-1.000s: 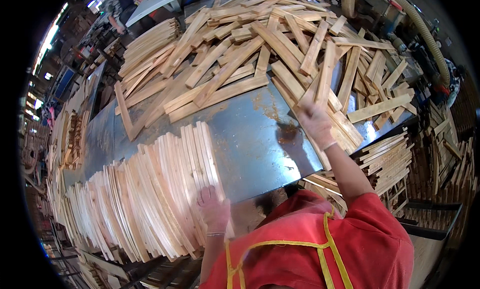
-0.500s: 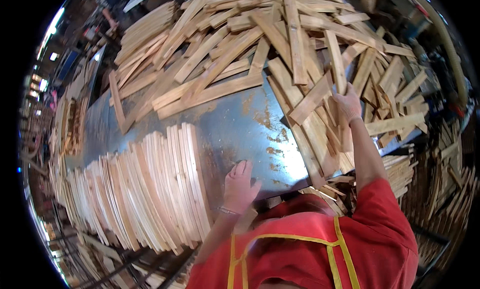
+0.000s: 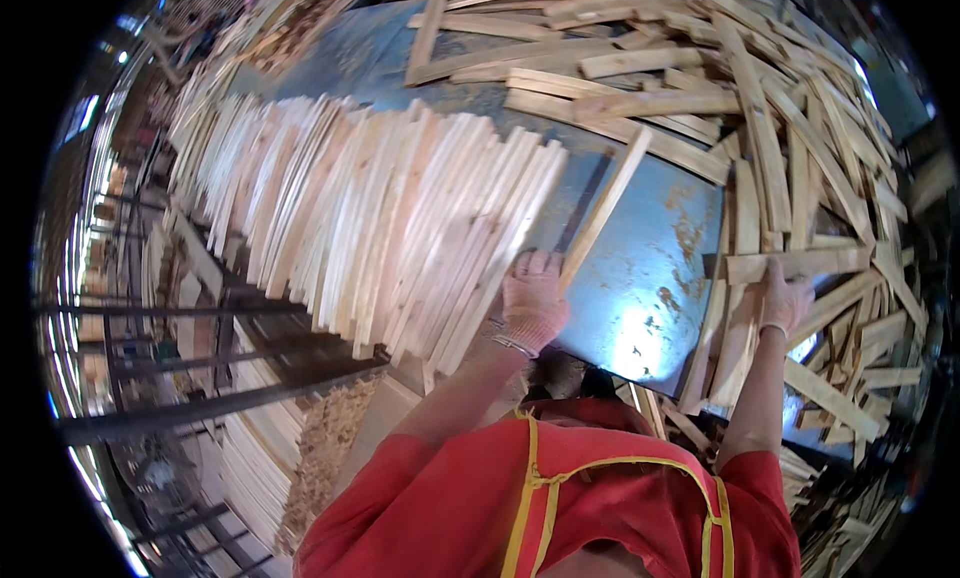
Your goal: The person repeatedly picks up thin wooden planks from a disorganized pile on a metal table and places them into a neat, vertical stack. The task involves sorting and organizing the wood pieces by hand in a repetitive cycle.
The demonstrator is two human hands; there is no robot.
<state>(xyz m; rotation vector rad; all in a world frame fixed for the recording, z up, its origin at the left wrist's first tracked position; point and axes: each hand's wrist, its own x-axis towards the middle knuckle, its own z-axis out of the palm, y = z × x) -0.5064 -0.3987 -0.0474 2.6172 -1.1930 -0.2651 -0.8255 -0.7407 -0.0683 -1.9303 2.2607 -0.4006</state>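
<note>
My left hand (image 3: 535,300), in a pale glove, is at the near end of a narrow wooden slat (image 3: 606,206), gripping it at the thumb. That slat slants away over the metal tabletop (image 3: 650,248), right of a long row of slats standing on edge (image 3: 400,218). At the right, my gloved right hand (image 3: 786,300) has hold of a short wooden board (image 3: 815,265) lying crosswise on the loose pile. The fingers lap over its near edge, and part of the grip is hidden.
A jumbled heap of loose boards (image 3: 690,63) covers the table's far and right sides. Dark metal rails (image 3: 220,393) run below the row at the left, near wood shavings (image 3: 325,458). More boards (image 3: 835,398) lie at the lower right.
The view has swung left. The slat my right hand held over the pile appears to be with my left hand beside the row. My right hand is now on another board.
</note>
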